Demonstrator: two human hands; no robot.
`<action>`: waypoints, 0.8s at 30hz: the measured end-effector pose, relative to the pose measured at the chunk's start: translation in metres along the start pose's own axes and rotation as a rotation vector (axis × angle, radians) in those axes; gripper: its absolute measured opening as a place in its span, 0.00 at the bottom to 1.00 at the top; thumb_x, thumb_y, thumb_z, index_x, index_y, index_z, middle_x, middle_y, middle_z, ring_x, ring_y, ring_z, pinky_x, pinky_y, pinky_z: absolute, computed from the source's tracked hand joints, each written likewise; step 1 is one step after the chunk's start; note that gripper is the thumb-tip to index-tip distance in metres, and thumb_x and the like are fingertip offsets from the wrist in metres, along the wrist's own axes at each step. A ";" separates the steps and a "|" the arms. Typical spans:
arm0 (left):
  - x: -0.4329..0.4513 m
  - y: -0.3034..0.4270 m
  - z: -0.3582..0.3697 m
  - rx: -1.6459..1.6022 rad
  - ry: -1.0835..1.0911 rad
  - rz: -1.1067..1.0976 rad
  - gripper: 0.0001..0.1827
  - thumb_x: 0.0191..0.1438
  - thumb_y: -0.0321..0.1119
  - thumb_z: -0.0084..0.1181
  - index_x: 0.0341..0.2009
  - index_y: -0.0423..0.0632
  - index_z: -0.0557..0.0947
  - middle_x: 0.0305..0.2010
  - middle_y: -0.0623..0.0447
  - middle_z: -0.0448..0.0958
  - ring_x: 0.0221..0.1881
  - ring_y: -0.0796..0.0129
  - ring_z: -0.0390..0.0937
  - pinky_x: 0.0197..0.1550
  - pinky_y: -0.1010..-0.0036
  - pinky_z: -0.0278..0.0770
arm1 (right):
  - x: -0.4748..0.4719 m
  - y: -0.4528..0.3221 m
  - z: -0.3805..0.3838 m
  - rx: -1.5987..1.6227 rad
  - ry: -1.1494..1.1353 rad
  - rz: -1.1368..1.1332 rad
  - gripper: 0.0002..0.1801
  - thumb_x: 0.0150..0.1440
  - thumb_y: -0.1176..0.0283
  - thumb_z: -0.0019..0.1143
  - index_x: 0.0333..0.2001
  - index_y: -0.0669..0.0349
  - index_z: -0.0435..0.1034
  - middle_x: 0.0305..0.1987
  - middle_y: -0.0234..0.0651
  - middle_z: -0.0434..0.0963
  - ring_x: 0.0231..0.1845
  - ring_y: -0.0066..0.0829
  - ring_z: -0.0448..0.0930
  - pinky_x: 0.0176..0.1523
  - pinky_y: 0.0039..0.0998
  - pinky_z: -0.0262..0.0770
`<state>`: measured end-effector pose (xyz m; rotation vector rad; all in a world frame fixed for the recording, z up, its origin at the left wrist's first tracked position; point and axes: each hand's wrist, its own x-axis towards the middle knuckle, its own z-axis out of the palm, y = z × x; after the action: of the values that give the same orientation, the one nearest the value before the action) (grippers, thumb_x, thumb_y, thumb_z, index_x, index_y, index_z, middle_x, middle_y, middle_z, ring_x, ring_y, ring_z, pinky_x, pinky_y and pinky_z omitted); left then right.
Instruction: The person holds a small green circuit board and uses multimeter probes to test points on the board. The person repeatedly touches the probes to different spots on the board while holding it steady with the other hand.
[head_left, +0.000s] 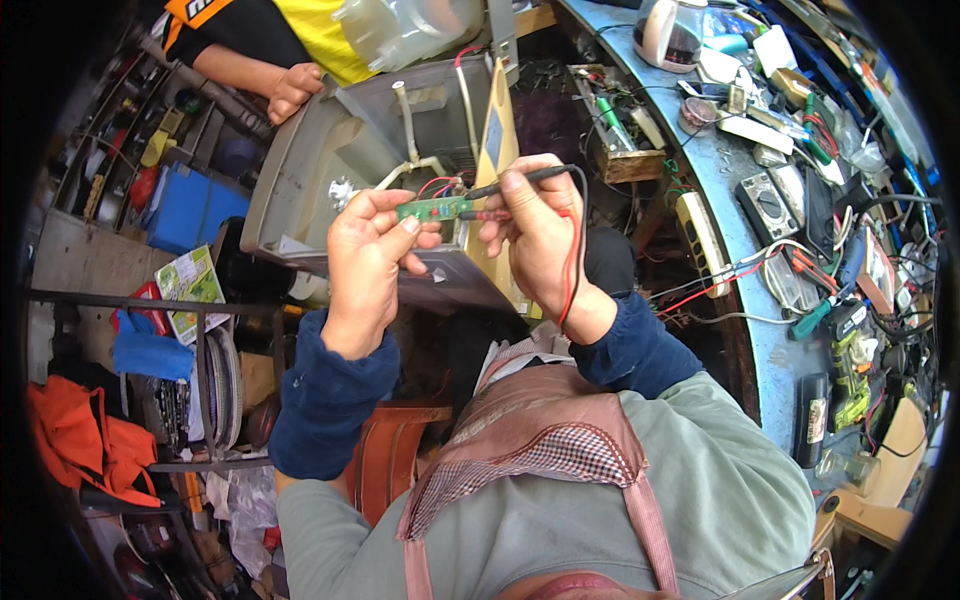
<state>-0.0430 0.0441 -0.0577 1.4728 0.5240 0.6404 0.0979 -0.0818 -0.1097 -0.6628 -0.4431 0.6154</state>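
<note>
My left hand (371, 251) pinches the left end of a small green circuit board (435, 209) between thumb and fingers. Two test probes, one black (525, 180) and one red (487, 215), sit together in my right hand (544, 232). Their tips are at the board's right end; whether they touch a contact is too small to tell. Red and black leads (576, 255) hang down past my right wrist. Beneath the board stands an opened grey plastic appliance housing (300, 187), with pale tubes (409, 127), thin wires and a cream-coloured panel (499, 127) at its right.
Another person's hand (294, 91) rests on the housing's far left corner. On the blue workbench (720, 180) at right lie a multimeter (768, 206), a glass jug (670, 34) and many tools. A power strip (703, 240) runs along its edge. Cluttered metal shelving (150, 300) stands left.
</note>
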 end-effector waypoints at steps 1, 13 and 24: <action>0.003 -0.002 0.004 -0.035 -0.027 0.001 0.14 0.63 0.21 0.57 0.54 0.36 0.76 0.42 0.44 0.85 0.36 0.66 0.86 0.26 0.79 0.80 | 0.001 -0.003 -0.005 -0.069 -0.050 -0.057 0.04 0.73 0.71 0.51 0.47 0.58 0.67 0.32 0.38 0.80 0.24 0.24 0.80 0.23 0.25 0.76; 0.005 -0.014 -0.015 0.031 0.020 0.019 0.15 0.65 0.22 0.58 0.56 0.38 0.75 0.41 0.44 0.86 0.32 0.73 0.83 0.23 0.86 0.75 | 0.001 -0.008 -0.001 -0.060 -0.162 0.030 0.04 0.71 0.71 0.53 0.44 0.59 0.67 0.30 0.29 0.74 0.24 0.16 0.76 0.23 0.21 0.72; 0.005 -0.014 -0.016 0.032 0.011 0.024 0.15 0.65 0.23 0.60 0.55 0.37 0.76 0.41 0.44 0.86 0.32 0.73 0.84 0.24 0.85 0.76 | 0.003 -0.009 0.000 -0.042 -0.157 0.054 0.04 0.71 0.72 0.52 0.45 0.58 0.66 0.31 0.30 0.74 0.22 0.16 0.75 0.22 0.21 0.72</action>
<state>-0.0497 0.0594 -0.0722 1.5088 0.5281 0.6626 0.1032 -0.0857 -0.1035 -0.6709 -0.5872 0.7134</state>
